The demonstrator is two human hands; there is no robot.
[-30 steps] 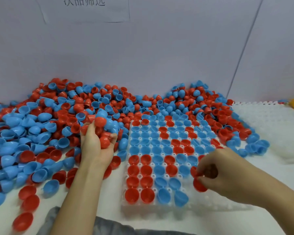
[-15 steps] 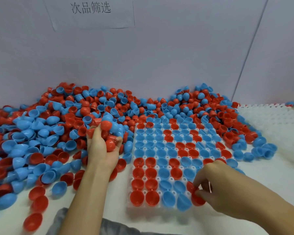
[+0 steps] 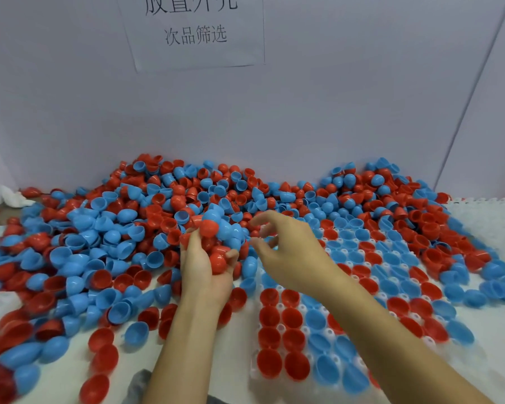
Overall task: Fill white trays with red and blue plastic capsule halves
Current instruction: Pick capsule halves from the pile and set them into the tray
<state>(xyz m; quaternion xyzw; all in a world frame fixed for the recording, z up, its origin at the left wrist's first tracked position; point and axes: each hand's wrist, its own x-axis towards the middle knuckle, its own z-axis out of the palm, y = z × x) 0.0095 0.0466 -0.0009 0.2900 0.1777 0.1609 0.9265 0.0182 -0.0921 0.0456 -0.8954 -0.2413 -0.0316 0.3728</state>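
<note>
A white tray (image 3: 296,309) lies in front of me on the right, most of its sockets holding red and blue capsule halves. A big loose pile of capsule halves (image 3: 123,228) covers the table to the left and along the back wall. My left hand (image 3: 206,266) is cupped palm-up beside the tray's left edge, clutching a handful of capsule halves (image 3: 216,239), red and blue. My right hand (image 3: 286,249) hovers just to the right of that handful, over the tray's far left part, fingers spread and curled with nothing in them.
A grey wall with a paper sign (image 3: 196,33) stands close behind the pile. Another white tray (image 3: 490,217) with bare sockets lies at the far right. Loose halves (image 3: 490,287) spill along the filled tray's right side. Grey cloth (image 3: 137,383) shows at the bottom edge.
My right hand let go of a red half at the tray's near right rows and moved up-left to the left hand's handful. The left hand stayed put. The camera tilted upward.
</note>
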